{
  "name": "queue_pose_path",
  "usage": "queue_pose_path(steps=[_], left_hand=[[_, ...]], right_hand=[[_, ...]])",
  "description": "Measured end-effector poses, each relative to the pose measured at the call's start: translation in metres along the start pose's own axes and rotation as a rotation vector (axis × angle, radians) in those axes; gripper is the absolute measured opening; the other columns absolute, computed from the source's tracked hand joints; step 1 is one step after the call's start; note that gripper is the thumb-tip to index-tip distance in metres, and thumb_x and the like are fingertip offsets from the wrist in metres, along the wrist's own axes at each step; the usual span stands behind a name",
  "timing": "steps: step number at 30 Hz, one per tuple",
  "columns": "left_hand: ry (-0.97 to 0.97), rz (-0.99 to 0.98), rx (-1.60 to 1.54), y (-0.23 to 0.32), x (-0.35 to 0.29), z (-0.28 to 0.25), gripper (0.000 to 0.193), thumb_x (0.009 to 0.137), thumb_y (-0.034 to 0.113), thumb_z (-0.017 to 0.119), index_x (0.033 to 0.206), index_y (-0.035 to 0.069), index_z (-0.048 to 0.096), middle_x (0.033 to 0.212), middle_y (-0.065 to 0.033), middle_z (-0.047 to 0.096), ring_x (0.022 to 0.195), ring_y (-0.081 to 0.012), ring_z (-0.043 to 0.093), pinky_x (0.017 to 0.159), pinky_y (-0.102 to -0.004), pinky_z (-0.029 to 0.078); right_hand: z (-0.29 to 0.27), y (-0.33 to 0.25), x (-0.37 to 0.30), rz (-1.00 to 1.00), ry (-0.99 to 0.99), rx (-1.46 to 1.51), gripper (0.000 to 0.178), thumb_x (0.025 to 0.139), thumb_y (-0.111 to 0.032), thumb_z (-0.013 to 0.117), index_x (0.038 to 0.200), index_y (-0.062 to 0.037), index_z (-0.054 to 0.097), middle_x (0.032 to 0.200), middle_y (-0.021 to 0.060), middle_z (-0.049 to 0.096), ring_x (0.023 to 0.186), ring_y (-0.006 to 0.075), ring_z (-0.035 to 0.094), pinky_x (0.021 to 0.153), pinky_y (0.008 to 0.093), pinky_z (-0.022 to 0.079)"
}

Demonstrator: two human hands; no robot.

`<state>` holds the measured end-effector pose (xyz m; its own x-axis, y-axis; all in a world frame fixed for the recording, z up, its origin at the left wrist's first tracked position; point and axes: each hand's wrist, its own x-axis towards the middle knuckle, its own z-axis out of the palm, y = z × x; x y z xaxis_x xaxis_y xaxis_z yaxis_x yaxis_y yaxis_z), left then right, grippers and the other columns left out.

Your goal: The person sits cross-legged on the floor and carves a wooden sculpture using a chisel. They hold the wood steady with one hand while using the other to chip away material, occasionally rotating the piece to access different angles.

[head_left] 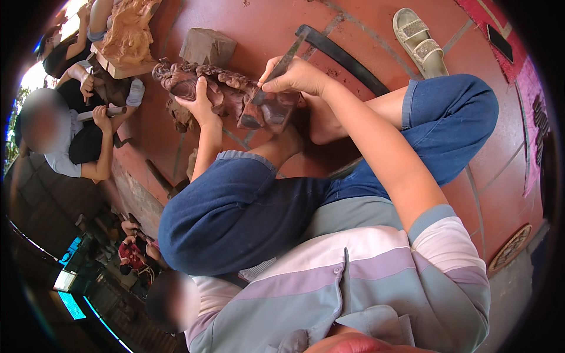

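Observation:
A dark reddish-brown wood carving (226, 97) with a knobbly upper edge lies by my bare feet. My left hand (203, 107) wraps around its left part, thumb on top, and steadies it. In my right hand (294, 76) is a slim, flat, dark hand tool (287, 59), gripped between thumb and fingers. One end of the tool points up and away; the other slants down to the right part of the carving. Whether that end touches the wood is hard to make out, and so is the exact kind of tool.
Behind the carving sits a rough wood block (207, 47). A curved black strip (344, 59) and a beige sandal (421, 44) lie on the red tiles. At far right, a phone (499, 44) rests on a red mat. Leftward, a co-worker (88, 123) works beside a larger carving (126, 35).

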<state>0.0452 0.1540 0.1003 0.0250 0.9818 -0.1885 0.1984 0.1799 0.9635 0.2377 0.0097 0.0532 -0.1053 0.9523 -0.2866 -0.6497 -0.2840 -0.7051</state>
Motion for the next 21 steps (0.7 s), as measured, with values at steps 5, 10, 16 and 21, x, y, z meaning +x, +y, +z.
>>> queue_pose_path(steps=[5,10,16,21], left_hand=[[0.055,0.033,0.023,-0.019,0.01,-0.013,0.11,0.077,0.023,0.08,0.152,0.003,0.003,0.145,-0.014,0.034,0.127,-0.0252,0.042,0.106,-0.0387,0.036],[-0.008,0.044,-0.038,-0.006,0.001,-0.004,0.11,0.076,0.023,0.081,0.152,0.003,0.003,0.145,-0.0141,0.033,0.127,-0.0251,0.041,0.106,-0.0387,0.036],[0.059,0.056,0.007,-0.013,0.009,-0.008,0.106,0.077,0.022,0.081,0.151,0.003,0.007,0.141,-0.0139,0.039,0.122,-0.0245,0.046,0.104,-0.038,0.038],[0.016,0.07,-0.028,-0.008,0.003,-0.003,0.103,0.076,0.021,0.081,0.15,0.003,0.01,0.139,-0.0135,0.04,0.123,-0.024,0.045,0.105,-0.0379,0.038]], right_hand=[[0.031,-0.017,-0.03,-0.226,-0.079,-0.345,0.013,0.074,-0.011,0.079,0.083,-0.0093,0.07,0.084,-0.0012,0.07,0.078,0.0083,0.06,0.072,0.024,0.045],[0.015,-0.006,-0.008,-0.127,0.042,-0.047,0.014,0.073,-0.004,0.079,0.082,-0.0053,0.068,0.087,0.0093,0.07,0.073,0.0133,0.063,0.063,0.0261,0.049],[0.028,0.006,-0.027,-0.26,0.129,-0.498,0.017,0.071,-0.017,0.082,0.082,-0.0098,0.071,0.094,0.004,0.072,0.103,0.0189,0.061,0.091,0.0314,0.044],[0.011,-0.004,-0.009,-0.085,0.048,-0.145,0.015,0.074,-0.012,0.079,0.085,-0.0066,0.069,0.085,0.0012,0.07,0.073,0.0097,0.06,0.065,0.0252,0.045]])
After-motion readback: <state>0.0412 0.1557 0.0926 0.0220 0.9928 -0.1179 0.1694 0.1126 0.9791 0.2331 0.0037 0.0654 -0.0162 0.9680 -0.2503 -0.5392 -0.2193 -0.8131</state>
